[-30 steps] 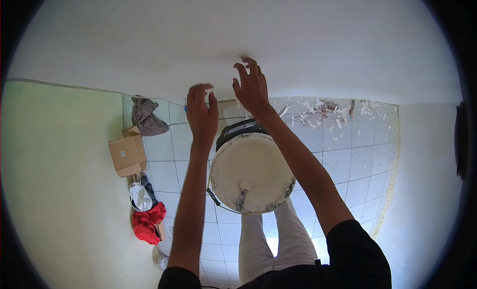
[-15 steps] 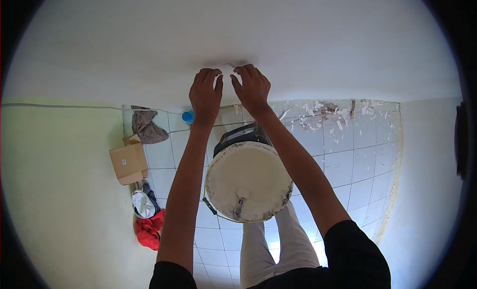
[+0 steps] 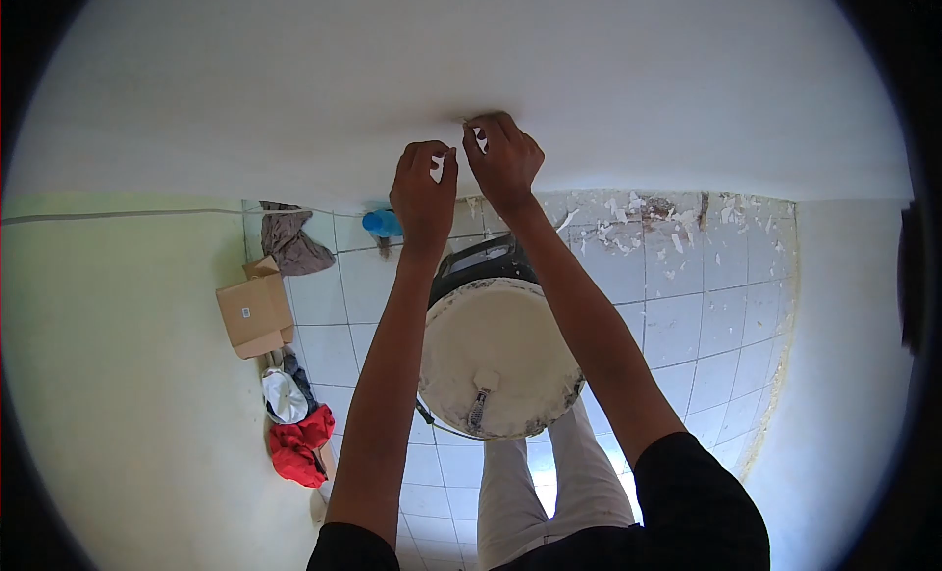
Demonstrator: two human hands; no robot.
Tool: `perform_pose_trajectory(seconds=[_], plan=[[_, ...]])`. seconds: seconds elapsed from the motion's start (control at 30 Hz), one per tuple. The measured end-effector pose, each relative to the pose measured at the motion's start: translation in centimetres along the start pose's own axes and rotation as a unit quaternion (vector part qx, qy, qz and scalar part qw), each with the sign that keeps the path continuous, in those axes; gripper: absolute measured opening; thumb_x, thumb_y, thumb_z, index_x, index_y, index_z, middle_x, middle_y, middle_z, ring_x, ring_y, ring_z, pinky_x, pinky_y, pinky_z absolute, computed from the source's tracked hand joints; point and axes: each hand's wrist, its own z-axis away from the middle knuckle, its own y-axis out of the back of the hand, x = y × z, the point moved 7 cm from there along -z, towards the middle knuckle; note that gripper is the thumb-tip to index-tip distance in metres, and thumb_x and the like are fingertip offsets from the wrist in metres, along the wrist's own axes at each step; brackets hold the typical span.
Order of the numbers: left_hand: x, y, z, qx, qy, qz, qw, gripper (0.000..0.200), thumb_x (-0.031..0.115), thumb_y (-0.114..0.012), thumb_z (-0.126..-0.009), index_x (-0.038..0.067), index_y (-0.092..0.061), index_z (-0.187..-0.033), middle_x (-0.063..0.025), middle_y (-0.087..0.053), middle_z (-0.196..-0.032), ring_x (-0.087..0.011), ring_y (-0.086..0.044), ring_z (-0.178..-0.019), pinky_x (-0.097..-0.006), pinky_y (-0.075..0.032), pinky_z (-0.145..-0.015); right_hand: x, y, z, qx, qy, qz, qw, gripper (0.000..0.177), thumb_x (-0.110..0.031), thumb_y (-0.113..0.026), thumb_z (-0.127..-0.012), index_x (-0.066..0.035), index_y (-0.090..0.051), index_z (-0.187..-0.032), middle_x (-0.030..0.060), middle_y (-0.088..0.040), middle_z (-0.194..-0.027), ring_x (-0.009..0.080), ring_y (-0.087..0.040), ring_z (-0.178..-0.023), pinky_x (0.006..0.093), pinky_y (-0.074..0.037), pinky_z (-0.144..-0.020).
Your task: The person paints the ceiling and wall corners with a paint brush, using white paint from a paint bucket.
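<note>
My right hand (image 3: 508, 164) is raised at the white wall (image 3: 589, 80), its thumb and index finger pinched together close to the surface. A tiny pale bit seems to show at those fingertips, too small to name. Just left and slightly lower, my left hand (image 3: 424, 198) has its thumb and index tips together in a pinch; what they hold, if anything, cannot be made out. Below my forearms stands a bucket (image 3: 535, 430) of whitish paint or filler (image 3: 491, 326), with a paint-smeared brush (image 3: 478, 410) lying in it.
Behind the bucket is a black object (image 3: 481, 259). A blue bottle (image 3: 381, 223) lies near the wall's foot. Along the left wall are a grey cloth (image 3: 294, 242), a cardboard box (image 3: 253, 311) and red fabric (image 3: 299, 448). Pale flakes (image 3: 677, 242) litter the tiled floor (image 3: 672, 331).
My right hand has moved slightly up, its fingers closing into a pinch at the wall. My left hand has shifted right and a little down, its thumb and index finger coming together.
</note>
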Motion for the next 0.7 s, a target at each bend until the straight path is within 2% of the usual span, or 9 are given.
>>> perform_pose_trajectory(seconds=[0.07, 0.13, 0.4, 0.53, 0.57, 0.63, 0.7], plan=[[0.0, 0.0, 0.0, -0.007, 0.007, -0.007, 1.0, 0.006, 0.01, -0.066, -0.084, 0.005, -0.063, -0.087, -0.0071, -0.063, -0.086, -0.0196, -0.062, -0.072, -0.0344, -0.049, -0.064, 0.0, -0.2, 0.0, 0.0, -0.005, -0.004, 1.0, 0.009, -0.016, -0.072, -0.075, -0.012, -0.064, -0.078, -0.0006, -0.062, -0.077, 0.0187, -0.063, -0.058, 0.0319, -0.048, -0.053], [-0.2, -0.1, 0.0, -0.007, 0.006, 0.002, 1.0, 0.007, 0.011, -0.066, -0.084, 0.005, -0.063, -0.087, -0.0074, -0.063, -0.086, -0.0199, -0.062, -0.071, -0.0347, -0.049, -0.064, -0.1, 0.0, 0.0, 0.02, 0.004, 0.005, 1.0, 0.011, -0.013, -0.073, -0.072, -0.014, -0.063, -0.076, -0.0025, -0.061, -0.072, 0.0152, -0.06, -0.055, 0.0281, -0.046, -0.051], [-0.3, -0.3, -0.4, -0.008, 0.0, 0.009, 1.0, 0.007, 0.011, -0.065, -0.085, 0.004, -0.063, -0.088, -0.0076, -0.063, -0.084, -0.0202, -0.062, -0.071, -0.0344, -0.049, -0.062, 0.2, -0.4, 0.1, 0.018, 0.009, -0.002, 1.0, 0.013, -0.011, -0.073, -0.069, -0.015, -0.063, -0.076, -0.0034, -0.062, -0.074, 0.0114, -0.059, -0.052, 0.0264, -0.045, -0.05], [-0.4, -0.4, -0.7, -0.001, 0.0, 0.005, 1.0, 0.012, 0.011, -0.065, -0.085, 0.007, -0.063, -0.096, -0.007, -0.063, -0.088, -0.0199, -0.062, -0.072, -0.0331, -0.049, -0.061, 0.3, -0.4, 0.1, 0.018, 0.016, -0.008, 1.0, 0.014, -0.011, -0.073, -0.069, -0.015, -0.063, -0.077, -0.0038, -0.062, -0.073, 0.0106, -0.058, -0.052, 0.0252, -0.046, -0.05], [-0.4, -0.4, -0.8, 0.006, -0.008, 0.001, 1.0, 0.015, 0.011, -0.065, -0.085, 0.008, -0.064, -0.1, -0.0067, -0.063, -0.091, -0.0197, -0.062, -0.074, -0.033, -0.049, -0.061, 0.3, -0.3, 0.2, 0.019, 0.016, -0.009, 1.0, 0.014, -0.011, -0.073, -0.069, -0.015, -0.063, -0.077, -0.0038, -0.062, -0.073, 0.0106, -0.058, -0.052, 0.0252, -0.046, -0.05], [-0.1, -0.4, -1.0, 0.005, -0.028, -0.018, 0.999, 0.019, 0.01, -0.064, -0.085, 0.01, -0.064, -0.104, -0.0064, -0.063, -0.092, -0.0202, -0.062, -0.076, -0.0339, -0.05, -0.063, 0.4, -0.5, 0.4, -0.008, 0.0, -0.015, 1.0, 0.011, -0.015, -0.07, -0.072, -0.013, -0.062, -0.079, -0.0009, -0.061, -0.075, 0.0185, -0.062, -0.058, 0.0318, -0.048, -0.054], [0.3, -0.5, -1.3, 0.002, -0.048, -0.036, 0.998, 0.024, 0.01, -0.064, -0.085, 0.012, -0.064, -0.108, -0.0061, -0.063, -0.094, -0.0206, -0.062, -0.078, -0.0347, -0.05, -0.064, 0.4, -0.5, 0.5, -0.013, -0.001, -0.022, 1.0, 0.011, -0.015, -0.071, -0.073, -0.013, -0.062, -0.08, -0.0006, -0.061, -0.076, 0.0187, -0.062, -0.06, 0.0318, -0.048, -0.055]])
